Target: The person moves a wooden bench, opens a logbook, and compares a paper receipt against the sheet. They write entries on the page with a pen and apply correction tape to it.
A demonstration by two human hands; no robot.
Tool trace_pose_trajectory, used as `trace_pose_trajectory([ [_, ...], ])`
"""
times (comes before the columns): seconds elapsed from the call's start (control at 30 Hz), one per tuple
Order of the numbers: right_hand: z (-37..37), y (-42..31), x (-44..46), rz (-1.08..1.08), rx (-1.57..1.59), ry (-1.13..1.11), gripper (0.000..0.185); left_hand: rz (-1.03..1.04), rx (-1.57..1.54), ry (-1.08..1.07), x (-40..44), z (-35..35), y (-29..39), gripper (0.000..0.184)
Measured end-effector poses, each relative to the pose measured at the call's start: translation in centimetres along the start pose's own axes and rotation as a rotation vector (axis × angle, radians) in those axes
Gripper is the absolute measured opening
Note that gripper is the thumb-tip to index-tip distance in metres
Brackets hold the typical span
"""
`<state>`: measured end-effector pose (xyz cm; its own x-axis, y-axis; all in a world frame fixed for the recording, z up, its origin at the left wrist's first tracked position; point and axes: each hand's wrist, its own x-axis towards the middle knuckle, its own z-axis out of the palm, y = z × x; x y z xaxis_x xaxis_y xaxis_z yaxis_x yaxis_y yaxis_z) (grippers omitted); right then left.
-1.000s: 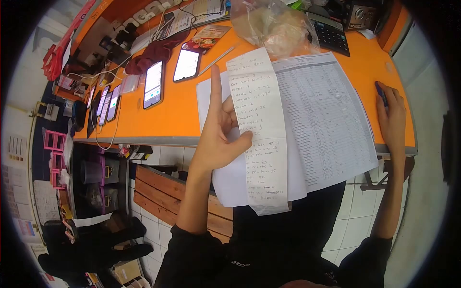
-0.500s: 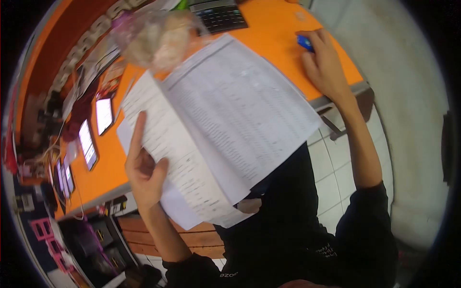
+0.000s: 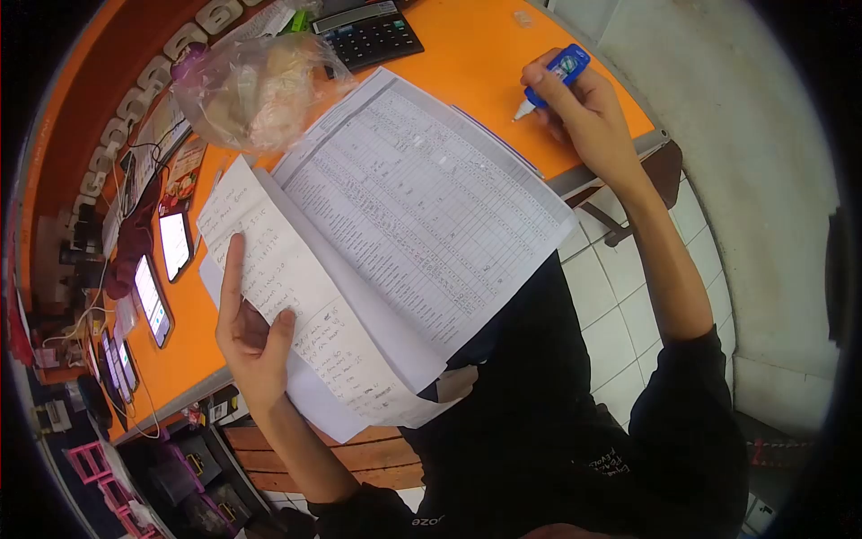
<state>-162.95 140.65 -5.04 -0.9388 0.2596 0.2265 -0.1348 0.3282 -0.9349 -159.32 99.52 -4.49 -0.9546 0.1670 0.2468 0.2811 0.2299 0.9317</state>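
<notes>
My right hand (image 3: 597, 130) grips a blue correction pen (image 3: 567, 65) above the orange desk, its white tip uncovered and pointing down to the left. A printed sheet with a ruled table (image 3: 422, 216) lies at the desk's front edge, overhanging toward my lap. Over its left side is a long strip of paper with handwriting (image 3: 310, 292), partly curled at the lower end. My left hand (image 3: 254, 355) rests on that strip, index finger stretched along it and thumb apart. The remaining fingers are folded and partly hidden. More white paper (image 3: 328, 409) shows underneath.
A clear plastic bag (image 3: 260, 99) with pale contents sits behind the papers, beside a black calculator (image 3: 368, 36). Lit phones (image 3: 153, 301) and cables line the desk's left side. A wall (image 3: 718, 108) rises on the right.
My right hand has turned and raised the correction pen, so its white tip now shows. The left hand stays on the handwritten strip. The whole view has shifted slightly.
</notes>
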Motion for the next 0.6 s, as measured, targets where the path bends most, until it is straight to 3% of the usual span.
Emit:
trace_pose_trajectory([
  [0.07,0.6,0.2,-0.4,-0.165,-0.054,-0.006,0.042,0.094,-0.009,-0.005,0.1,0.0,-0.6,0.086],
  [0.4,1.3,-0.4,-1.2,-0.035,-0.095,-0.284,0.032,0.094,-0.024,0.002,0.1,-0.3,-1.1,0.087],
  [0.47,1.2,0.3,-1.3,-0.169,-0.139,-0.287,0.029,0.111,-0.006,-0.019,0.1,-0.3,-1.0,0.087],
  [0.6,1.6,0.3,-2.0,-0.203,-0.131,-0.295,0.025,0.100,-0.036,-0.008,0.0,-0.3,-1.3,0.087],
])
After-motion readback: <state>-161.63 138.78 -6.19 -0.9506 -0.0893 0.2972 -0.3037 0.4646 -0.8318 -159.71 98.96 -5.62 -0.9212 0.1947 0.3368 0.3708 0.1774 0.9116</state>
